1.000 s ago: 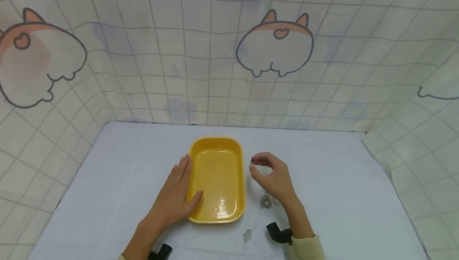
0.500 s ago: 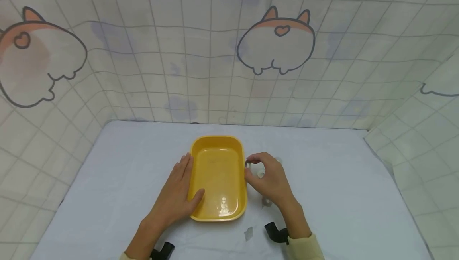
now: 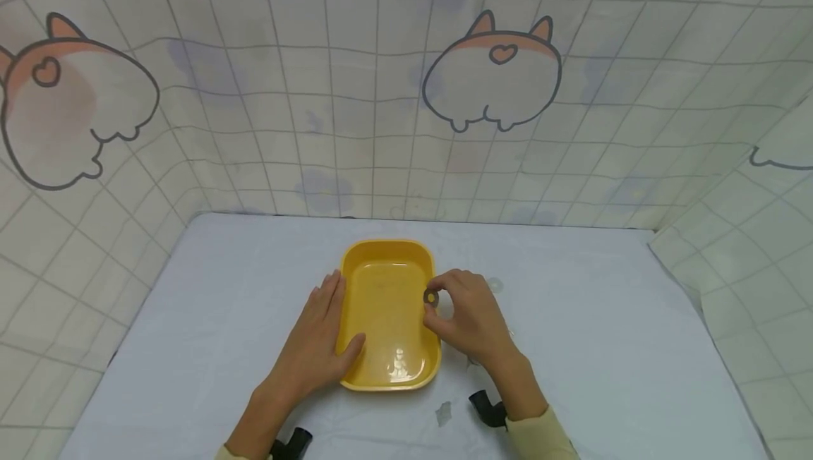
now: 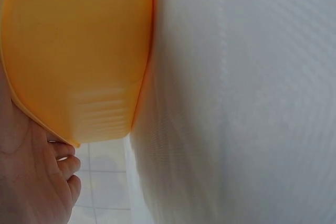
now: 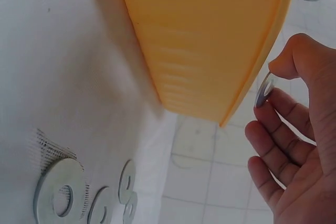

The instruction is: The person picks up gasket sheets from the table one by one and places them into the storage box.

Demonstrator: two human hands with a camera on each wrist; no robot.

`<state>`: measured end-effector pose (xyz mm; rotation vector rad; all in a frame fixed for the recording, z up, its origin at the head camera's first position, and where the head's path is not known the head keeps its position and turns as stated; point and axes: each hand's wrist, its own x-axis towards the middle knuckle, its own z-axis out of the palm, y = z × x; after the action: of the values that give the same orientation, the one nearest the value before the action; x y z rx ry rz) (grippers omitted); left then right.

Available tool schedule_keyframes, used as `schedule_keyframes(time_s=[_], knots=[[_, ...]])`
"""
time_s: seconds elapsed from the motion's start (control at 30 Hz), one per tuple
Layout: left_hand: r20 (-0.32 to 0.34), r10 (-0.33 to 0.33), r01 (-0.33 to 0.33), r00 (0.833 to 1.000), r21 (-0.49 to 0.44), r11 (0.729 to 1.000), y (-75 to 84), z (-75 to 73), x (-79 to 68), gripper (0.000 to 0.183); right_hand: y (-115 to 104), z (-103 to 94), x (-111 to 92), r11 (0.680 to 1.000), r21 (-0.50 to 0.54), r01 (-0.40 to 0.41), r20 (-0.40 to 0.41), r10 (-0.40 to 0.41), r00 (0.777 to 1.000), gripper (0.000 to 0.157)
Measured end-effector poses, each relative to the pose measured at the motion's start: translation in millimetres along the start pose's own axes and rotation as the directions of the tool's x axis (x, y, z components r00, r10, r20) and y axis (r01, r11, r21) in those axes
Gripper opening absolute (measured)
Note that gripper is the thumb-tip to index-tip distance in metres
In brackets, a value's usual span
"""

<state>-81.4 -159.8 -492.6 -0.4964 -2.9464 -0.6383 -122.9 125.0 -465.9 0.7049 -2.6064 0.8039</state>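
Note:
A yellow plastic tray (image 3: 389,326) stands lengthwise on the white-covered table. My left hand (image 3: 311,336) rests along its left rim, fingers straight and thumb over the edge; the left wrist view shows the palm (image 4: 31,166) against the tray's rim. My right hand (image 3: 470,315) pinches a flat metal washer (image 3: 431,298) between thumb and fingers, over the tray's right rim. In the right wrist view the washer (image 5: 264,89) is seen nearly edge-on beside the tray wall (image 5: 205,40), the other fingers loosely spread.
Several more washers lie on the cloth right of the tray, one large washer (image 5: 60,192) closest in the right wrist view. A grey patch (image 3: 443,414) marks the cloth in front. Black wrist mounts (image 3: 488,408) sit under the wrists. Patterned fabric walls (image 3: 394,93) enclose the table's back and sides.
My right hand has moved left with the washer, from beside the tray to above its right rim, and the washer now faces the head camera. The left hand keeps its place on the tray.

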Motion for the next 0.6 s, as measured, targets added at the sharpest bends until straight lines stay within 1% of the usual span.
schedule_keyframes(time_s=[0.17,0.3,0.43,0.6], knots=[[0.000,-0.001,0.001,1.000,0.000,1.000,-0.4,-0.7,-0.5,0.096,-3,0.8,4,0.999,-0.026,0.045,0.004,-0.045,0.999,0.019],[0.003,-0.013,0.013,1.000,-0.028,1.000,0.8,-2.1,-0.9,0.096,-5,2.6,8,0.995,-0.050,0.089,0.010,-0.089,0.996,0.018],[-0.007,-0.012,0.012,1.000,-0.047,0.999,2.5,-2.9,-0.7,0.096,-7,4.5,12,0.990,-0.075,0.118,0.039,-0.115,0.993,0.017],[-0.015,0.003,-0.003,1.000,-0.032,0.999,2.0,-3.6,-0.3,0.095,-10,6.8,16,0.986,-0.091,0.140,0.091,-0.132,0.987,0.017]])
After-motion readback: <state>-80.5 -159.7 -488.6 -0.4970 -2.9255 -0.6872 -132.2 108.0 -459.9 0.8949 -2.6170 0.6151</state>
